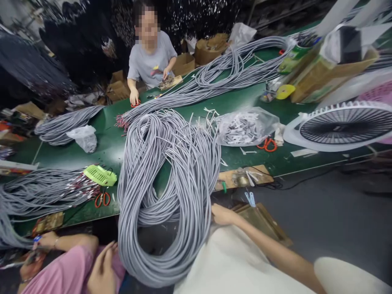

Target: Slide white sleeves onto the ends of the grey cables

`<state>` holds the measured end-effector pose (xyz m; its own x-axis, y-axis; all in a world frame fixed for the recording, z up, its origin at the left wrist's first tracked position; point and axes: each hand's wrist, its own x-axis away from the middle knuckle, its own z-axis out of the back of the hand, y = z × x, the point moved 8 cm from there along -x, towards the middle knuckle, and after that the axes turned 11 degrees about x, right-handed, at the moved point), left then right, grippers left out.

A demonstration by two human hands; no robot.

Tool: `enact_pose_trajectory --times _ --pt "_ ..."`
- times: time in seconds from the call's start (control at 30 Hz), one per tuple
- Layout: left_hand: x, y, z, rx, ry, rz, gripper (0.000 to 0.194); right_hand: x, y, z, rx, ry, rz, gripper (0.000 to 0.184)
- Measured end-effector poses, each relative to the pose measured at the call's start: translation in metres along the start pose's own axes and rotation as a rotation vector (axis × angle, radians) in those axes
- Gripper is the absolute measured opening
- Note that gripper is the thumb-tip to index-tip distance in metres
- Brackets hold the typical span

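Observation:
A big looped bundle of grey cables (196, 192) lies over the table's front edge, its lower loop hanging toward my lap. At the bundle's right side, my right hand (223, 214) is closed on the cables, its fingertips partly hidden by them. My left hand (102, 271) is beside the lower left of the loop, fingers stretched upward and apparently free of the cables. Many cut cable ends with pale tips (183, 136) stick up from the top of the bundle.
A clear bag of white strips (241, 127), red-handled scissors (268, 144) and a white fan (337, 126) are at right. A co-worker in pink (69, 269) sits at my left; another person (151, 61) works across the green table (105, 157). More cable bundles (220, 77) lie there.

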<state>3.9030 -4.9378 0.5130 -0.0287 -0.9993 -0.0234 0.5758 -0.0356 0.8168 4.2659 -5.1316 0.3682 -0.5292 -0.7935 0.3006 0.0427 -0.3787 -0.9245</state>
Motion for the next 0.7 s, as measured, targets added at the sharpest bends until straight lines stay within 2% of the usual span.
enact_pose_trajectory --times 0.03,0.1,0.13,0.2,0.23,0.27,0.33,0.4,0.5,0.63,0.7 --pt "-0.001 0.009 -0.028 0.078 -0.065 0.043 0.030 -0.002 0.003 0.003 0.104 -0.072 -0.018 0.016" --pt "0.007 0.042 -0.114 0.178 -0.436 0.032 0.034 -0.005 0.006 0.015 0.295 -0.143 -0.055 0.013" --pt "0.015 0.061 -0.156 0.178 -0.595 -0.001 0.038 -0.008 0.004 0.023 0.396 -0.147 -0.057 0.011" --pt "0.030 0.102 -0.227 0.070 -0.808 -0.163 0.039 -0.011 -0.006 0.037 0.574 -0.124 -0.035 0.019" --pt "0.033 0.121 -0.253 -0.030 -0.826 -0.279 0.037 -0.013 -0.012 0.043 0.622 -0.099 -0.018 0.024" --pt "0.034 0.136 -0.274 -0.148 -0.794 -0.366 0.039 -0.013 -0.017 0.047 0.626 -0.065 0.000 0.028" --pt "0.032 0.155 -0.304 -0.380 -0.735 -0.451 0.044 -0.011 -0.025 0.050 0.574 0.008 0.025 0.031" --pt "0.028 0.162 -0.319 -0.541 -0.710 -0.452 0.039 -0.006 -0.027 0.048 0.468 0.074 0.041 0.032" --pt "0.026 0.161 -0.319 -0.621 -0.747 -0.446 0.032 -0.001 -0.030 0.037 0.289 0.143 0.051 0.032" --pt "0.029 0.162 -0.283 -0.566 -0.765 -0.535 0.035 -0.013 -0.053 0.030 0.071 0.263 0.036 0.034" --pt "0.034 0.166 -0.259 -0.560 -0.758 -0.611 0.035 -0.029 -0.072 0.026 -0.099 0.261 0.004 0.036"
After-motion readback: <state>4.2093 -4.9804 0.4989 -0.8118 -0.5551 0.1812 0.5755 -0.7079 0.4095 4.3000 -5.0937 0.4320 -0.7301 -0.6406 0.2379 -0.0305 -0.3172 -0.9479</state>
